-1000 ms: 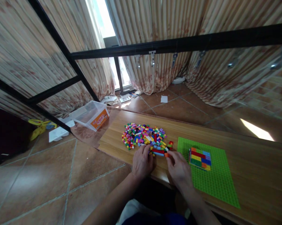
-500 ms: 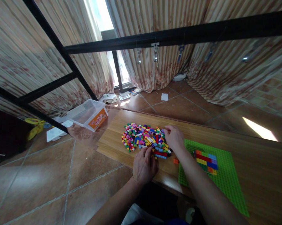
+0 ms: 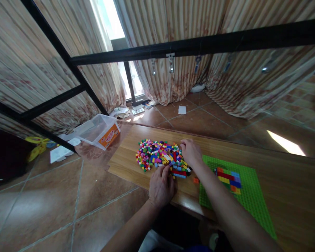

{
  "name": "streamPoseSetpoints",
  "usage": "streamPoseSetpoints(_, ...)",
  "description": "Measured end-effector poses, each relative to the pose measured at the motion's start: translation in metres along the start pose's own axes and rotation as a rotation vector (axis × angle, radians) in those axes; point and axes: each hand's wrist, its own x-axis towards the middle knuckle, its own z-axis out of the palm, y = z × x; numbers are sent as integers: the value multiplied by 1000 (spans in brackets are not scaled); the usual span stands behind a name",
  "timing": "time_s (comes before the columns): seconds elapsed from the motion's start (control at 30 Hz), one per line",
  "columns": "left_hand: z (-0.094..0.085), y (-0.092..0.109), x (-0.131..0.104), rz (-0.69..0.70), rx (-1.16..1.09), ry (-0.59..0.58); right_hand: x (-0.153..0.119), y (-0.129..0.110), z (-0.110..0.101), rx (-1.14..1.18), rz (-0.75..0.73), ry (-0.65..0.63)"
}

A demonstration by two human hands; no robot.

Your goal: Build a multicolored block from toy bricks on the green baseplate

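A heap of small coloured toy bricks (image 3: 157, 154) lies spread on the wooden table. My left hand (image 3: 162, 185) rests at the heap's near edge, its fingers curled in at the bricks; what they pinch, if anything, is too small to name. At the right edge of the heap is my right hand (image 3: 191, 152), fingers bent down and drawn together, their tips partly hidden among the bricks. To the right, under my right forearm, lies a green baseplate (image 3: 257, 196) bearing a flat patch of joined bricks (image 3: 229, 180). A loose orange brick (image 3: 196, 180) sits beside the plate.
A clear plastic bin (image 3: 94, 131) with an orange label stands at the table's left end. A black metal frame (image 3: 147, 52) with hanging hooks crosses in front of the curtains (image 3: 178, 21). Papers (image 3: 182, 110) and a yellow object (image 3: 36, 148) lie on the tiled floor.
The camera view has shifted slightly. Both hands stay at nearly the same spots on the brick heap, with only small finger movement.
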Motion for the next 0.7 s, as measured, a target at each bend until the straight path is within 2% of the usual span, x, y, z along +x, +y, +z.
streamPoseSetpoints(0.07,0,0,0,13,-4,11,-16,-1,-13,71,-24,56)
streamPoseSetpoints(0.13,0,-1,0,25,-4,20,-41,1,-26,262,-78,130)
streamPoseSetpoints(0.27,2,-2,0,27,7,16,-111,17,-45,518,-28,100)
streamPoseSetpoints(0.33,2,-3,1,27,9,9,-145,33,-51,529,43,95)
streamPoseSetpoints(0.43,1,-2,3,37,18,12,-182,67,-59,439,120,196)
streamPoseSetpoints(0.57,-1,-1,4,63,41,28,-196,113,-70,281,263,282)
streamPoseSetpoints(0.7,0,-2,5,70,57,26,-185,130,-70,215,280,314)
